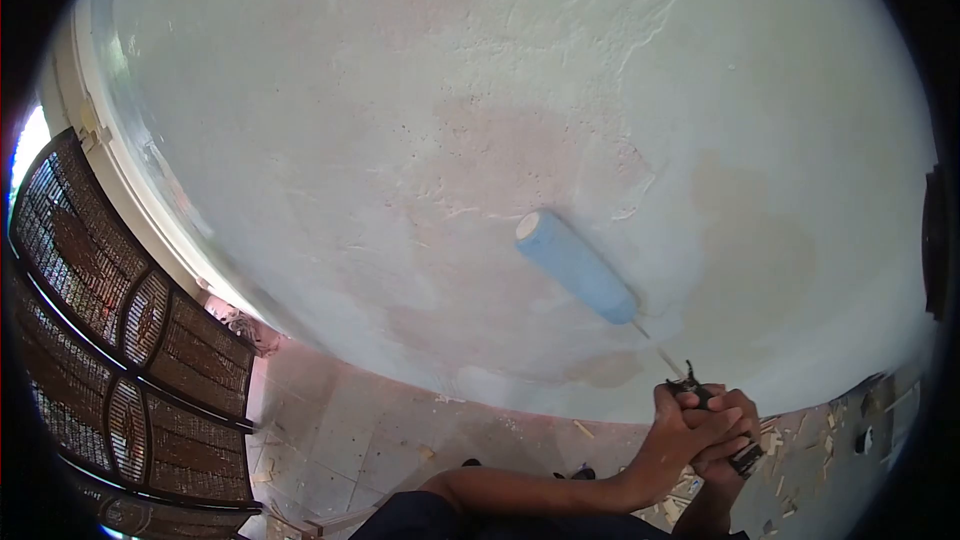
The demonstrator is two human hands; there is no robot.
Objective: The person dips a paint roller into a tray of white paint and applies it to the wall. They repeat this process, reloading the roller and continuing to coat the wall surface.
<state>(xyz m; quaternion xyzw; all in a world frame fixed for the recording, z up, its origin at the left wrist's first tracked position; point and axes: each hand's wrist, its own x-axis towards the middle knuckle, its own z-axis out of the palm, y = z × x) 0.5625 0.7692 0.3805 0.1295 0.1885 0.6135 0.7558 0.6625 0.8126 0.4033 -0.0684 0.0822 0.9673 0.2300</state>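
A paint roller with a light blue sleeve (578, 268) rests against or very near the wall (480, 70), tilted with its free end to the upper left. Its thin metal rod runs down to a dark handle (745, 458). Both hands are wrapped round that handle, close together at the lower right. My left hand (678, 428) reaches in from the left and grips near the rod end. Overlapping it on the right, my right hand (735, 425) is also closed on the handle. Some fingers hide each other. The wall is pale and patchy, with pinkish and darker areas.
Dark lattice panels (130, 330) of a metal gate or door stand at the left beside a white frame (135, 155). Below is a tiled floor (370, 430), with scattered wood scraps (790, 450) at the lower right. A dark object (935, 240) sits at the right edge.
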